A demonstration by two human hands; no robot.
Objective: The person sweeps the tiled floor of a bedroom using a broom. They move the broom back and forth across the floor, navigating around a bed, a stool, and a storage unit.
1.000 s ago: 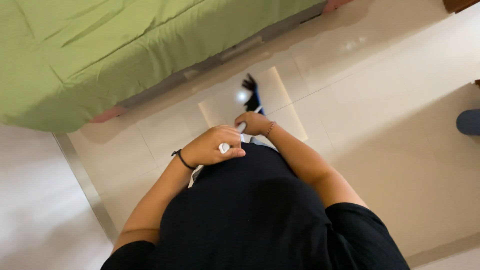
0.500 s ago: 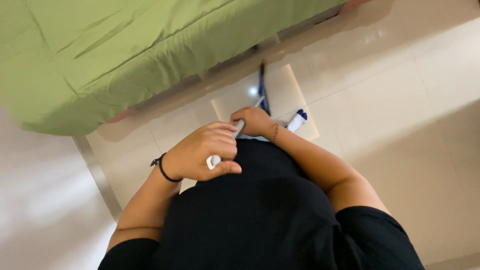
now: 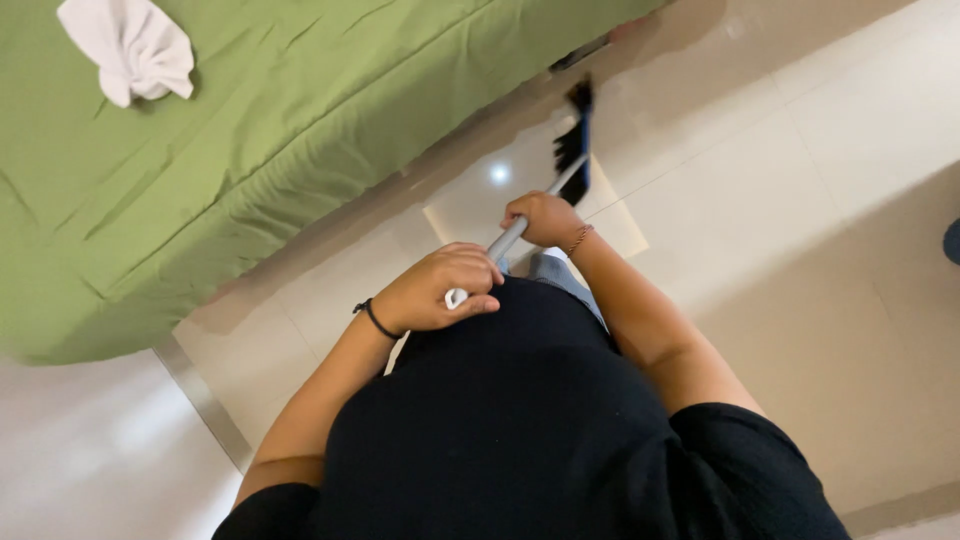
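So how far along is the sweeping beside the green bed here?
Done: nothing provable; the tiled floor shows no dirt or pile. In hand: left hand and right hand grip the broom, bristles near the bed edge. Left: cannot tell; a white cloth lies on the bed.

Both hands [image 3: 445, 290] gripping broom [image 3: 575, 150], green bed [image 3: 280, 110]

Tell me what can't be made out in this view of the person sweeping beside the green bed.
- Broom head: blurred, so its bristles and any dust cannot be told.
- Broom handle: the left hand and right hand cover parts of it.
- Feet and the floor below: hidden by the black shirt.
- Dark thing: cut off by the right edge.
- White cloth on the bed: cut by the top edge.
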